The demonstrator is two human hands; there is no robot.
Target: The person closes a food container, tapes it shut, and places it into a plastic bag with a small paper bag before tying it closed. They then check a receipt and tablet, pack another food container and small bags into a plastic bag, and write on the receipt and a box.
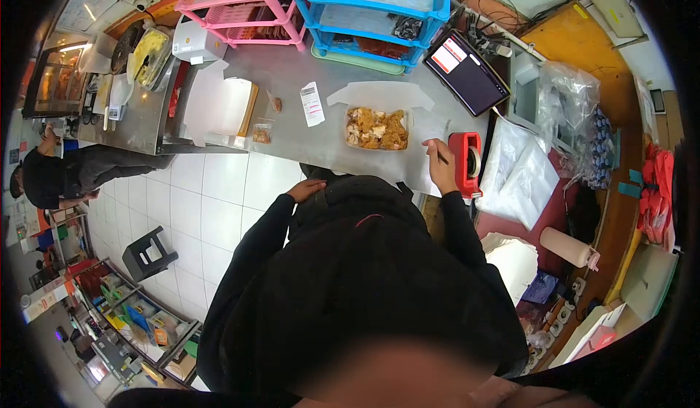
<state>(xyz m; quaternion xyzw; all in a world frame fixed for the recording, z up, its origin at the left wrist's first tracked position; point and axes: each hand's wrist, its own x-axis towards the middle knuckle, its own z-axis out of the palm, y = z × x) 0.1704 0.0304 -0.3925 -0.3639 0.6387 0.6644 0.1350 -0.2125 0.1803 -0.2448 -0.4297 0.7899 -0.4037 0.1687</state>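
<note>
My right hand (442, 166) rests at the counter's front edge with its fingers closed round a dark pen (442, 158), just left of a red tape dispenser (464, 161). My left hand (306, 190) hangs by my waist, below the counter edge; what its fingers hold, if anything, cannot be made out. An open paper box (380, 96) of fried chicken pieces (377, 129) stands on the steel counter (292, 143) in front of me. Left of it lie a printed receipt (312, 104) and two small clear packets, one (262, 132) near the front edge and one (274, 102) farther back.
Blue trays (372, 20) and pink trays (244, 14) stack at the back. A dark tablet (467, 72) is at the back right, plastic bags (515, 175) beyond the dispenser. White paper (219, 107) lies left. Another person (73, 171) stands far left; a stool (149, 254) is on the floor.
</note>
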